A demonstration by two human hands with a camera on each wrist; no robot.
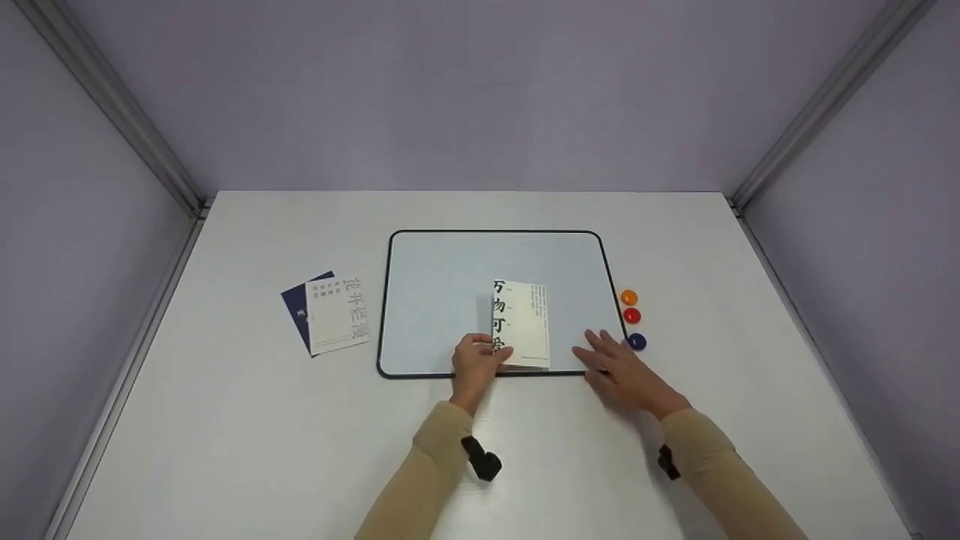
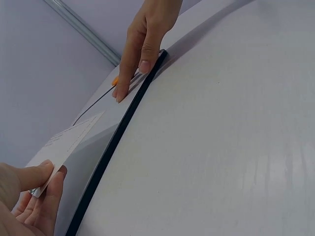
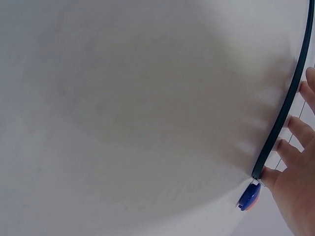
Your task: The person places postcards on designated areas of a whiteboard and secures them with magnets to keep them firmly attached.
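My left hand [image 1: 475,369] pinches the lower left corner of a white card [image 1: 529,322] printed with large dark characters, thumb on top and fingers beneath. In the left wrist view the card [image 2: 66,142] tilts up off the surface. Below it lies a whiteboard [image 1: 435,300] with a black frame. Fingers spread, my right hand [image 1: 619,373] rests on the board's near right corner, close to a blue round magnet [image 1: 637,342]. The right wrist view shows that hand [image 3: 295,172] beside the black edge and the blue magnet [image 3: 249,196].
An orange magnet [image 1: 629,298] and a red magnet [image 1: 632,316] sit along the board's right edge. Left of the board, another white card [image 1: 337,315] overlaps a dark blue card [image 1: 296,306]. Walls bound the white table [image 1: 262,450] at the back and both sides.
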